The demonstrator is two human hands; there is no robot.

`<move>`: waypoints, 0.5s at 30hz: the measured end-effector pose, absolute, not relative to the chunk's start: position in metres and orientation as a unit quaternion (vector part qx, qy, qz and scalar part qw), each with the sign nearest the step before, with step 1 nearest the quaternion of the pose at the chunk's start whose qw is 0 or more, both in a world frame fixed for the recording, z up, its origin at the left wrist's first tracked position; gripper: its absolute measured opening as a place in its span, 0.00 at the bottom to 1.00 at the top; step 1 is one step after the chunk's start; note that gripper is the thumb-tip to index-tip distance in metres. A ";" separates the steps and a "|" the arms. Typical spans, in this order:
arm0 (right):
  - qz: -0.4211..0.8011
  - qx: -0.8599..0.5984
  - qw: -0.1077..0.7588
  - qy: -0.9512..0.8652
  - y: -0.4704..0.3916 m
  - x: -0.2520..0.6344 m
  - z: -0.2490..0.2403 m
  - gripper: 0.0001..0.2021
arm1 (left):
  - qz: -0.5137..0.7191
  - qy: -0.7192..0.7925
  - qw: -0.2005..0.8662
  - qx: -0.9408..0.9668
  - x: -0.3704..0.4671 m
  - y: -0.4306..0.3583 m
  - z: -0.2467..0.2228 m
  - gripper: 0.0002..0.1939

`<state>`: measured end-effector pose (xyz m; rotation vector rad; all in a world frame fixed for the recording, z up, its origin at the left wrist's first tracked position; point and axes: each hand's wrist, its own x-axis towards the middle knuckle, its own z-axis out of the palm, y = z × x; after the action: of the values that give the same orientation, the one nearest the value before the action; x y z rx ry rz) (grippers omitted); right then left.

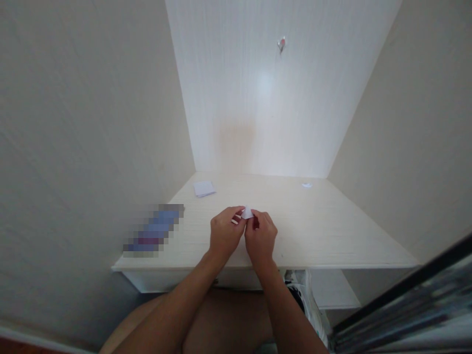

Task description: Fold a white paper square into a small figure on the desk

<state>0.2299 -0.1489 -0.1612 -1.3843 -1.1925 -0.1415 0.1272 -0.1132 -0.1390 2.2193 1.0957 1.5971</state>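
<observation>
Lighting is soft, even and moderately bright, with a pale glare patch on the back panel and only faint shadows. Wide-angle distortion bends the side walls. A pixelated block masks part of the surface; the lower right corner is smeared.

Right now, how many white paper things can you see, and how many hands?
Small folded white paper held in the hands: 1
White paper stack on the desk: 1
Tiny white scrap on the desk: 1
Hands: 2, left hand and right hand
Total: 5
</observation>
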 end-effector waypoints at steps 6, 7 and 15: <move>-0.045 -0.585 0.613 -0.529 -0.150 0.237 -0.160 0.12 | 0.512 0.347 0.071 0.783 0.125 -0.116 -0.138 0.07; -0.046 -0.579 0.611 -0.538 -0.150 0.237 -0.160 0.13 | 0.507 0.344 0.067 0.787 0.124 -0.117 -0.137 0.07; -0.007 -0.550 0.643 -0.533 -0.151 0.239 -0.159 0.13 | 0.493 0.328 0.072 0.803 0.120 -0.121 -0.138 0.08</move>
<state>0.2387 -0.1513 -0.1590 -1.2519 -1.2152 -0.0159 0.1200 -0.1208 -0.1382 2.4132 0.9856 1.4810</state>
